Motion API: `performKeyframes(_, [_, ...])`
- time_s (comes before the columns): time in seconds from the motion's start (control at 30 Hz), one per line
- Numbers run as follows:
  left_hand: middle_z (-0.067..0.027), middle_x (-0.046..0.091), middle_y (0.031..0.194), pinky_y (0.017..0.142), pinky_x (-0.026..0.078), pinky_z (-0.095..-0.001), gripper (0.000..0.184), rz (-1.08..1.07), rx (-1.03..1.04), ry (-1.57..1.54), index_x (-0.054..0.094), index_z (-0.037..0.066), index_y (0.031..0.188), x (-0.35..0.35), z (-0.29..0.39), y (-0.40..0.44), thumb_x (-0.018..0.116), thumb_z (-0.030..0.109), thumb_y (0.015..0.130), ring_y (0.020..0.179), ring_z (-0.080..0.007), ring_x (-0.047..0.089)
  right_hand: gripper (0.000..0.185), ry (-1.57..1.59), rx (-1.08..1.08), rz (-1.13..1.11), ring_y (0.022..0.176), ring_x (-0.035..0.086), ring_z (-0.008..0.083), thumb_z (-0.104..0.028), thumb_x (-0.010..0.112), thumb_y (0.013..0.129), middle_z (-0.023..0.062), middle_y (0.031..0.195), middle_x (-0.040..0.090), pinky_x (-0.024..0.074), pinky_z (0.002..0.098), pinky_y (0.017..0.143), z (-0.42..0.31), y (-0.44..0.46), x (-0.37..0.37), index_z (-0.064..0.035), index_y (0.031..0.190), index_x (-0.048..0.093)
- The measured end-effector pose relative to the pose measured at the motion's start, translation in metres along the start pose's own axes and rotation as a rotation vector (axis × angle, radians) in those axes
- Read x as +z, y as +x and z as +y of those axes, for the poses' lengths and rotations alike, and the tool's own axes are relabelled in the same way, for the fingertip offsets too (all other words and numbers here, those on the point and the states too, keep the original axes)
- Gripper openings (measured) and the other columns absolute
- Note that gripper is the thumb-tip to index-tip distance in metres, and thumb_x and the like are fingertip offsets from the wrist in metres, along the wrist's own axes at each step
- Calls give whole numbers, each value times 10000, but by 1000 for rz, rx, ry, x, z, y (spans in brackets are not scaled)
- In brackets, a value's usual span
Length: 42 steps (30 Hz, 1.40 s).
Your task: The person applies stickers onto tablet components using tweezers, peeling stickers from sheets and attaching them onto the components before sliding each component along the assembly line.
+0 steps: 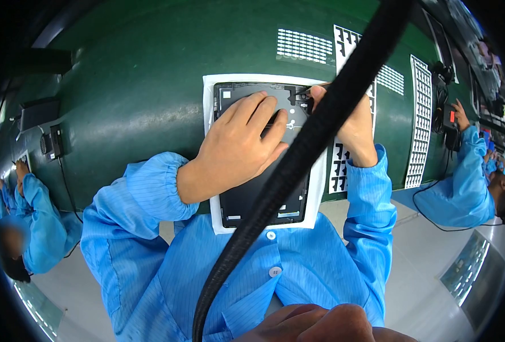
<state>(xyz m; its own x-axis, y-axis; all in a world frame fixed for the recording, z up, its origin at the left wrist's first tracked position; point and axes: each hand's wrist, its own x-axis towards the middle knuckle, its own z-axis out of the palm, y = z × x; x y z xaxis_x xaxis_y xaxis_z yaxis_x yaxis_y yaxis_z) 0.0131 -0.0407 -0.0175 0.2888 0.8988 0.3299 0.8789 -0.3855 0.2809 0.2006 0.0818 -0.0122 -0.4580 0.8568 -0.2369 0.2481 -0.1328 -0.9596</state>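
A dark tablet-sized housing (252, 199) lies on a white sheet or pad (209, 85) at the edge of the green table, in front of my body. My left hand (238, 139) rests across its upper half, fingers curved and apart, pressing on the surface. At the housing's upper right corner is my right hand (355, 128), partly covered by a thick black strap. Its fingers are closed around a thin dark pointed tool that looks like tweezers (302, 93), with the tip at the corner parts. The strap hides much of the grip.
Sheets of black cut pieces (418, 122) lie to the right, and a sheet of small white stickers (305, 45) lies beyond the housing. The black strap (298, 165) crosses the view. Black adapters (39, 114) and cables sit at the left. Co-workers in blue sit on both sides.
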Motion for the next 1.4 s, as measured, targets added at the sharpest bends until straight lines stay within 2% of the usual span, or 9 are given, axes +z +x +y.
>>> performKeyframes(0.2, [-173,593,1222,910,537,-401,460,8,27,47,681,29,1142,5,-4,-2,767,306,784,1173,-323,568,270,37,-62,-28,490,628,130,-177,699,943,81,668,641,505,239,424,12,1,-2,89,915,661])
performKeyframes(0.33, [-172,592,1216,904,539,-401,457,2,49,75,681,28,1137,5,-6,-2,767,302,782,1173,-324,566,283,34,30,-37,488,626,126,-186,698,946,82,665,642,503,236,424,8,0,-3,92,906,657])
performKeyframes(0.53, [-164,580,1191,894,502,-418,510,6,54,-6,660,31,1174,8,-12,-1,776,301,757,1129,-324,562,299,42,33,-48,490,621,119,-195,691,952,83,657,641,502,235,427,8,1,-4,98,905,656])
performKeyframes(0.63, [-159,566,1185,906,469,-430,577,28,-18,-139,639,36,1225,8,-12,2,785,311,739,1109,-328,548,300,43,26,-49,491,620,116,-193,685,956,80,655,640,499,233,427,7,1,-3,101,906,656])
performKeyframes(0.93, [-166,537,1211,924,449,-439,640,-82,6,-86,610,35,1286,3,-13,11,763,347,748,1133,-342,509,308,9,57,-47,495,624,120,-187,677,962,91,672,643,494,231,423,6,1,-3,116,915,648])
performKeyframes(1.03, [-169,534,1215,922,450,-438,634,-44,-30,-116,610,33,1283,9,-12,9,759,349,754,1133,-343,505,301,33,-7,30,505,632,131,-189,672,964,99,696,643,510,238,428,6,-2,2,108,923,647])
performKeyframes(1.13, [-169,533,1191,914,455,-437,637,-91,-3,-71,611,16,1268,2,-10,14,761,358,753,1118,-337,504,291,107,-32,70,514,640,142,-193,668,967,98,709,640,528,245,435,5,-1,-1,96,935,650])
performKeyframes(1.33, [-167,531,1128,889,467,-417,692,-54,-29,-28,586,-39,1257,3,-10,22,769,385,742,1062,-324,509,304,170,-16,102,517,640,150,-222,663,971,92,700,634,548,253,445,8,1,-8,73,901,654])
performKeyframes(1.4, [-168,536,1139,883,474,-412,681,-86,-97,-133,574,-50,1264,2,-10,19,773,352,751,1061,-321,519,311,176,-9,105,515,642,153,-229,667,968,92,694,633,550,254,447,9,1,-8,70,880,652])
